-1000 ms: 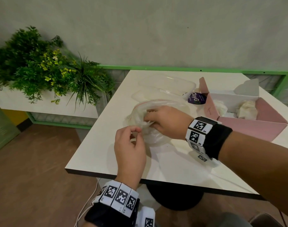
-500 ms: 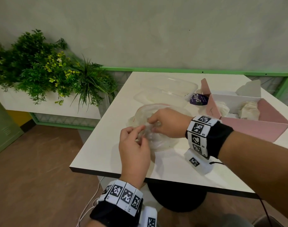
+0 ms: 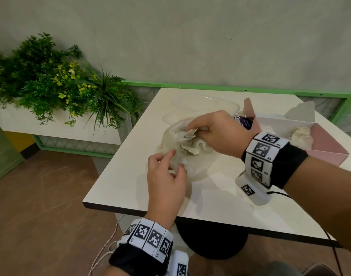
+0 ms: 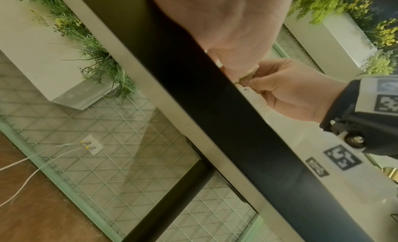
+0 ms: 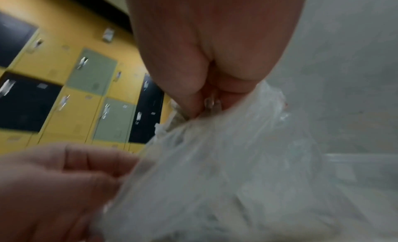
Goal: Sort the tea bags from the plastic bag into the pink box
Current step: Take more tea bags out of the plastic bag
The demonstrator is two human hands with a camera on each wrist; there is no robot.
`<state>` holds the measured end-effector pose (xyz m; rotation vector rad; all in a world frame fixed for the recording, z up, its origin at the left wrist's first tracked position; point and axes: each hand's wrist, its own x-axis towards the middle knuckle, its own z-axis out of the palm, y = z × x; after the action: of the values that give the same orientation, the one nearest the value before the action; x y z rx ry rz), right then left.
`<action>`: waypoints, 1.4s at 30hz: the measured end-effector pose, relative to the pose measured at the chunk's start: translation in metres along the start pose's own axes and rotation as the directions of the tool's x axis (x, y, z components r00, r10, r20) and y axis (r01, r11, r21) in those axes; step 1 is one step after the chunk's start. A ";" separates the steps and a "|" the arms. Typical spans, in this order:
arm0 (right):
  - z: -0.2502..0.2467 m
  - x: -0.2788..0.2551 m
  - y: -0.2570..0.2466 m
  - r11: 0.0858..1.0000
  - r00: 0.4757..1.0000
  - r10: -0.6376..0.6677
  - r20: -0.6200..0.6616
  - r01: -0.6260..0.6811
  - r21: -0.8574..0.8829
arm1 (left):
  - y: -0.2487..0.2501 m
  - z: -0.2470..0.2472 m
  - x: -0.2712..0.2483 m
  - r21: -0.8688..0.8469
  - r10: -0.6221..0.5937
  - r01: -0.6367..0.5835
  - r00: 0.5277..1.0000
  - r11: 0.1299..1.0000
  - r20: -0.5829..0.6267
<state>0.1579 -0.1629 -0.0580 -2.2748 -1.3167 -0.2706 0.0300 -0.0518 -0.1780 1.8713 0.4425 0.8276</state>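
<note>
A clear plastic bag (image 3: 198,166) full of pale crumpled tea bags (image 3: 190,148) lies on the white table (image 3: 220,200). My left hand (image 3: 166,172) pinches the bag's near edge between thumb and fingers. My right hand (image 3: 212,130) reaches over the top and pinches the bag's far edge with a white wad in it. In the right wrist view the fingers (image 5: 193,99) nip the plastic film (image 5: 237,160). The open pink box (image 3: 318,144) stands at the right with a tea bag (image 3: 302,134) inside.
Clear plastic lids or trays (image 3: 206,106) lie behind the bag. A small purple packet (image 3: 242,121) sits beside the pink box. A white planter with green plants (image 3: 57,96) stands left of the table. The table's near edge (image 3: 130,206) is just under my left wrist.
My right hand has lifted and drawn the bag's far edge up and right, opening the mouth wider. The left hand keeps its pinch on the near edge.
</note>
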 end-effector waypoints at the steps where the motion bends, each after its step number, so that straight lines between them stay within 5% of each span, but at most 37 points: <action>1: -0.003 0.001 0.000 0.998 0.998 0.064 0.010 -0.064 0.029 | 0.000 0.000 0.000 0.012 -0.002 0.002 1.000 1.000 0.009; 9: -0.022 -0.002 0.003 0.872 0.964 0.259 0.057 -0.259 0.415 | 0.000 0.000 0.001 0.116 0.017 -0.022 0.999 0.993 0.050; 15: -0.035 -0.003 0.015 0.580 0.911 0.348 0.222 -0.395 0.712 | -0.001 0.003 0.002 0.176 -0.008 0.000 0.999 0.984 0.045; 24: -0.074 -0.019 0.016 0.309 0.927 0.318 0.197 -0.298 0.903 | -0.002 0.006 0.004 0.209 -0.038 0.025 0.998 0.978 0.058; 27: -0.083 -0.034 0.014 0.244 0.933 0.330 0.142 -0.229 0.942 | 0.001 0.002 -0.003 0.189 0.064 -0.060 0.998 0.980 -0.017; 30: -0.080 -0.056 0.014 0.200 0.922 0.378 0.083 -0.169 0.965 | 0.012 -0.003 -0.013 0.202 0.288 -0.260 0.950 0.944 -0.123; 33: -0.056 -0.084 0.017 0.133 0.877 0.475 0.069 -0.149 0.980 | 0.032 -0.002 -0.032 0.040 0.432 -0.431 0.902 0.901 -0.011; 35: -0.033 -0.103 0.019 0.081 0.842 0.532 0.091 -0.157 0.984 | 0.047 0.009 -0.047 -0.169 0.306 -0.277 0.933 0.946 0.189; 37: -0.010 -0.118 0.020 0.022 0.805 0.584 0.102 -0.142 0.990 | 0.057 0.028 -0.054 -0.317 0.019 0.125 0.910 0.940 0.414; 39: 0.010 -0.128 0.020 -0.026 0.766 0.631 0.127 -0.142 0.990 | 0.065 0.046 -0.052 -0.416 -0.223 0.505 0.797 0.757 0.562; 42: 0.033 -0.137 0.021 -0.052 0.724 0.670 0.167 -0.178 0.983 | 0.066 0.055 -0.038 -0.535 -0.296 0.697 0.701 0.478 0.649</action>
<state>0.1030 -0.2578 -0.1482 -1.1196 -0.1500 0.3611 0.0391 -0.1396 -0.1458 0.9577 0.2520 0.0403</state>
